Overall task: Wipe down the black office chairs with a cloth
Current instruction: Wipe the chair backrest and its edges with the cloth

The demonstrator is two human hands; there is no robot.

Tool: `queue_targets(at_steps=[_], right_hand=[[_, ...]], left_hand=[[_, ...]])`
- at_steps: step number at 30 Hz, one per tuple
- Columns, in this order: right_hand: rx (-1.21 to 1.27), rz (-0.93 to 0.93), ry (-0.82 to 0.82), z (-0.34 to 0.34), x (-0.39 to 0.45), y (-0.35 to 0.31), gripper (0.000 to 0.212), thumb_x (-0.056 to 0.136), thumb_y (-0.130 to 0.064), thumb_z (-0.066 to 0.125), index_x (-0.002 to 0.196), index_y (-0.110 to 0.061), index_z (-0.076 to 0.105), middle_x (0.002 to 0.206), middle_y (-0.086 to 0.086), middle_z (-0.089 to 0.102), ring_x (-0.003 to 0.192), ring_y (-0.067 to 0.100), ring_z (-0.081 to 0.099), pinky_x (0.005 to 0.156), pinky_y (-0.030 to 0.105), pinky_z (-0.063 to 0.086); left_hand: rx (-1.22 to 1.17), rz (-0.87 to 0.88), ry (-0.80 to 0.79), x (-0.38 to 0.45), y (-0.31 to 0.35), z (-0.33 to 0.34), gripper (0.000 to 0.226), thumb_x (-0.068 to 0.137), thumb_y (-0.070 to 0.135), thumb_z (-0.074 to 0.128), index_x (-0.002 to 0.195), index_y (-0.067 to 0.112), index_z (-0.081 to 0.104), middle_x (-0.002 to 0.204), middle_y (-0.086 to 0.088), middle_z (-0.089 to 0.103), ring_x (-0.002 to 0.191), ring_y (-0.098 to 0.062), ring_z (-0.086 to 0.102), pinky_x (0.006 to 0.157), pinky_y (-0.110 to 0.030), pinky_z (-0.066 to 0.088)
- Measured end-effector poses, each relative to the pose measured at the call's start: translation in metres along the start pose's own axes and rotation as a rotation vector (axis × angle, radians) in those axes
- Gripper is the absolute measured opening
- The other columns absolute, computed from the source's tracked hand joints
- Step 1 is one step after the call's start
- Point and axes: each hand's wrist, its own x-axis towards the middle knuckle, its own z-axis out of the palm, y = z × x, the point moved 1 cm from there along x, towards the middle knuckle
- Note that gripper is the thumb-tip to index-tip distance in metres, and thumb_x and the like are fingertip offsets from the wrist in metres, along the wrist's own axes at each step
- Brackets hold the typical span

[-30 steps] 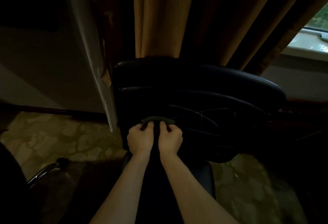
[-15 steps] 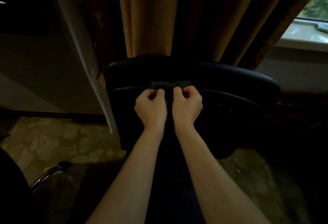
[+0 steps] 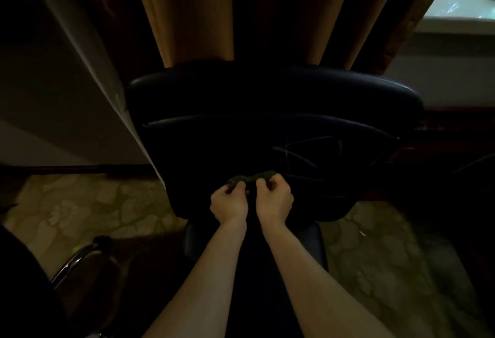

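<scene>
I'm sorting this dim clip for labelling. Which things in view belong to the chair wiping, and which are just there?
Part of the job:
- black office chair
- dark cloth against its backrest
- left hand and right hand, both gripping the cloth

Just there:
- curtain
- window sill
- patterned carpet
- chrome chair leg, lower left

The room is very dim. Daylight enters only from the window (image 3: 460, 3), far right of the chair (image 3: 267, 102), which looks almost black. Edges bend from the wide lens; shadows are grainy.
</scene>
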Motion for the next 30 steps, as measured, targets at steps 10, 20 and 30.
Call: queue_targets(at_steps=[10,20,30], right_hand=[[0.152,-0.109,0.109,-0.038,0.01,-0.039,0.027,0.092,-0.017,0.06,0.066,-0.014,0.051,0.061,-0.003,0.054,0.054,0.009,0.05,0.053,0.028,0.045],[0.186,-0.302,0.164,-0.075,0.023,-0.114,0.017,0.091,-0.024,0.061,0.076,-0.016,0.058,0.065,-0.005,0.057,0.057,0.006,0.053,0.054,0.025,0.046],[-0.115,-0.379,0.217,-0.065,0.031,-0.065,0.017,0.091,-0.026,0.059,0.08,-0.015,0.051,0.082,-0.002,0.055,0.066,0.012,0.053,0.057,0.029,0.046]], left_hand=[[0.009,0.207,-0.08,-0.03,0.037,0.02,0.017,0.093,0.016,0.064,0.079,0.019,0.073,0.078,0.001,0.073,0.074,-0.013,0.07,0.069,-0.029,0.06],[-0.017,0.505,-0.079,-0.058,0.1,0.036,0.02,0.09,0.029,0.067,0.073,0.022,0.072,0.068,0.006,0.071,0.065,-0.004,0.068,0.067,-0.028,0.059],[0.073,0.536,-0.03,-0.053,0.06,0.049,0.018,0.086,0.021,0.068,0.067,0.021,0.069,0.062,0.005,0.067,0.057,-0.006,0.063,0.053,-0.024,0.053]])
